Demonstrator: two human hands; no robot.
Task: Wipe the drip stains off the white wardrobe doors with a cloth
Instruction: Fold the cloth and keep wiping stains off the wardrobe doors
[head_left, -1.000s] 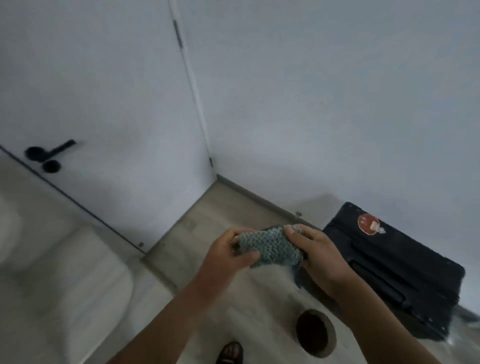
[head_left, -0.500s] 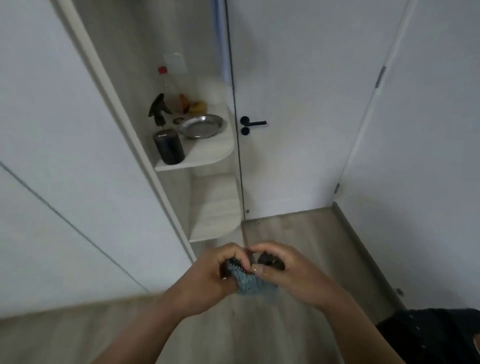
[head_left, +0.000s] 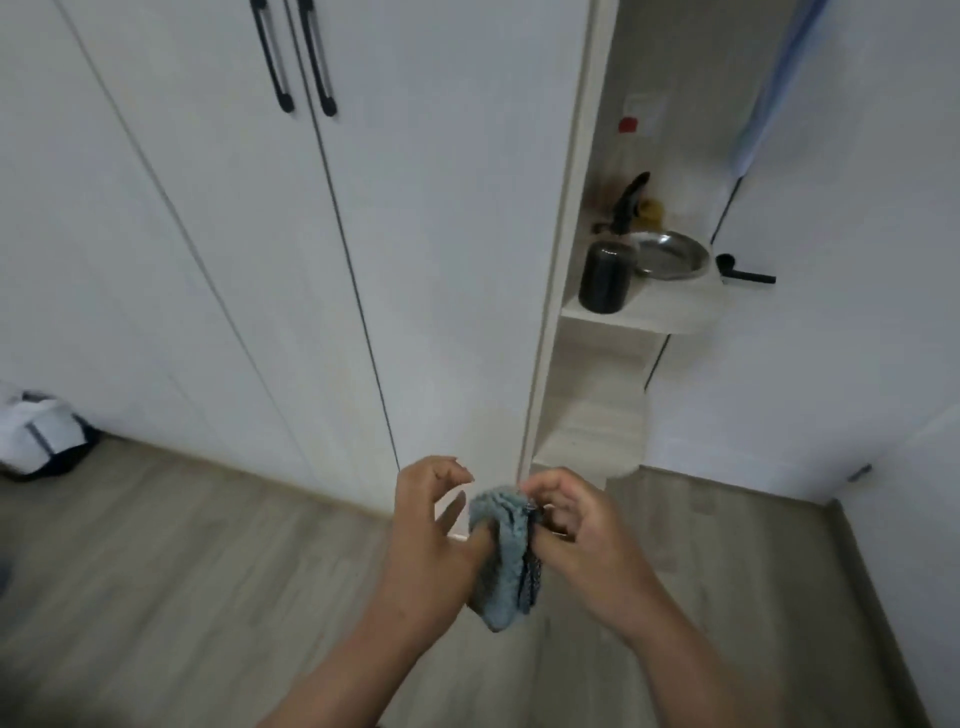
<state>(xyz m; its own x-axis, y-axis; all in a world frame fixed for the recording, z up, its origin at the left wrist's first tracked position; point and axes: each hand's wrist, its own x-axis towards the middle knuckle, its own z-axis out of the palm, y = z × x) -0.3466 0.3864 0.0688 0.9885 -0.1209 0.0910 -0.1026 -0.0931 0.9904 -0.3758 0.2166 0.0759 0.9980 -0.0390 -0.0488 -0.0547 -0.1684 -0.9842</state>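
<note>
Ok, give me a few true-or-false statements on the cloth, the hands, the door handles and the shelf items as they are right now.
1. The cloth is pressed flat against the wardrobe doors. False: it hangs bunched between the left hand and the right hand, in front of the doors and not on them.
2. The right hand pinches the cloth. True.
3. Two black handles sit side by side near the top of the doors. True.
4. The metal bowl lies on the floor. False: it sits on the shelf to the right of the wardrobe, next to a black cylinder.
</note>
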